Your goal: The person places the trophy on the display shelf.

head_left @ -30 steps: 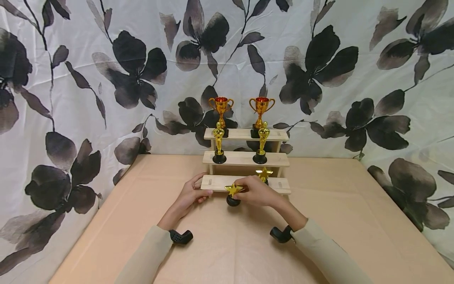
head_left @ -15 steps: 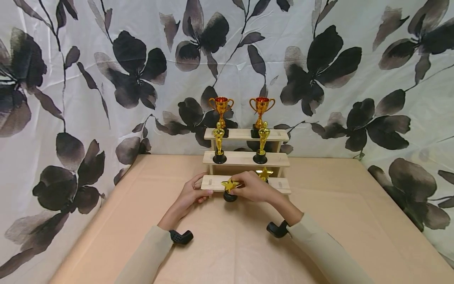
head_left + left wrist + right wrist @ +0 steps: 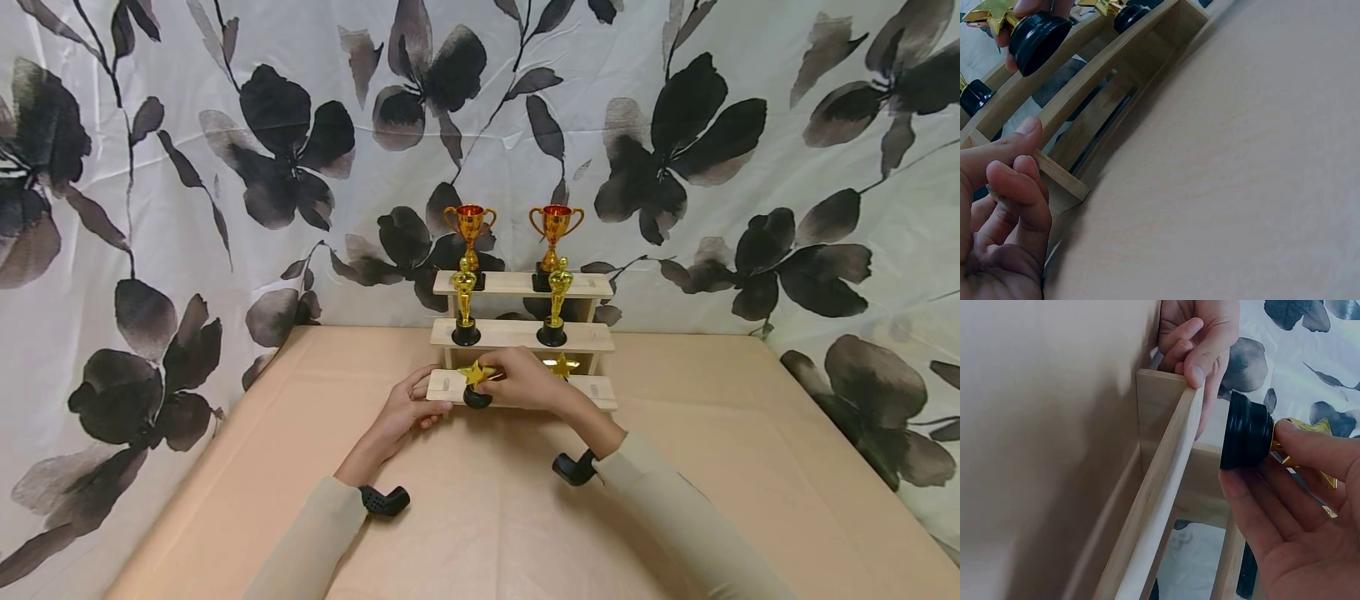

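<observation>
Standing: two cups point(image 3: 470, 223), two statuettes point(image 3: 465, 292), two stars point(image 3: 477, 372).

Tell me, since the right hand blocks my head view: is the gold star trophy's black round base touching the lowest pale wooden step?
Observer: No. The black round base hangs clear of the lowest pale wooden step.
Operator: How is it held?
Observer: The right hand pinches the gold part just behind the base.
Operator: And the left hand?
Observer: The left hand grips the step's end, a finger along its edge.
</observation>
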